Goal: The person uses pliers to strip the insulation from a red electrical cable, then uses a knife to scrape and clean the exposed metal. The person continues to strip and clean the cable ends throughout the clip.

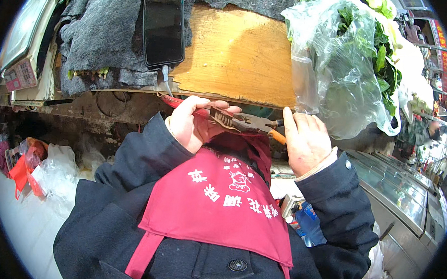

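L hand (196, 122) clamps fingers on brown piece (221, 118), prob. to steady it; R hand (308, 142) has fingers wrapped round pliers (255, 122), likely for leverage, nr desk (234, 53).

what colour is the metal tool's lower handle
The lower handle is orange, seen best in the head view.

The left hand (192, 126) is palm-up with fingers bent, the right hand (307, 144) gripping back-upward.
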The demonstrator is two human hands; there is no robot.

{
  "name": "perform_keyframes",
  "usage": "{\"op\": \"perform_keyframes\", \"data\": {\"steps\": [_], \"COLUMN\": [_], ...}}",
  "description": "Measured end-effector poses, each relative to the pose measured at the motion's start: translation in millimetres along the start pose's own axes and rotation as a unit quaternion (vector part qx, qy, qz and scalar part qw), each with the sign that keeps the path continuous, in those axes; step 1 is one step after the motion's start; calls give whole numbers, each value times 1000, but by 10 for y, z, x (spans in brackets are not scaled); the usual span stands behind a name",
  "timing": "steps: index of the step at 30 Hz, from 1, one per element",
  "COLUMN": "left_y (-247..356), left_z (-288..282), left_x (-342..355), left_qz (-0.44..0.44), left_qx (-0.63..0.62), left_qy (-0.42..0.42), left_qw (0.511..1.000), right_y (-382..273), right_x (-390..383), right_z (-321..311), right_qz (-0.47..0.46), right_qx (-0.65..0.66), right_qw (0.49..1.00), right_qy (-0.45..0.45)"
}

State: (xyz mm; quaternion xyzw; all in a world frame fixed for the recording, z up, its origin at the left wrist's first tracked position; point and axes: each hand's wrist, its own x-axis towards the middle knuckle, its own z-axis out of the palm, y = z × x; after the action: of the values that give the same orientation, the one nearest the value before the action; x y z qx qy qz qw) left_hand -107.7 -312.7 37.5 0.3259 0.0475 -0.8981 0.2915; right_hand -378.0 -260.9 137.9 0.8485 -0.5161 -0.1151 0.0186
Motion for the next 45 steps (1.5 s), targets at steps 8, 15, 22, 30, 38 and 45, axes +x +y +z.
{"op": "perform_keyframes", "data": {"steps": [8,15,22,30,38,45], "left_y": [15,10,251,480,548,659], "left_z": [-66,-82,-17,354,486,476], "left_x": [20,63,-234,-161,36,80], "left_qz": [20,12,-22,481,365,374], "left_qx": [52,44,306,829,916,912], "left_qy": [-45,-5,101,10,-9,-71], "left_qw": [997,999,946,286,167,150], "right_y": [10,128,281,448,552,687], "right_x": [-38,85,143,255,284,381], "right_z": [192,195,-30,-14,62,110], "right_qz": [29,48,66,30,23,10], "right_qx": [77,104,42,40,83,95], "right_qw": [996,993,996,998,996,995], "right_qy": [19,0,34,36,23,-1]}}
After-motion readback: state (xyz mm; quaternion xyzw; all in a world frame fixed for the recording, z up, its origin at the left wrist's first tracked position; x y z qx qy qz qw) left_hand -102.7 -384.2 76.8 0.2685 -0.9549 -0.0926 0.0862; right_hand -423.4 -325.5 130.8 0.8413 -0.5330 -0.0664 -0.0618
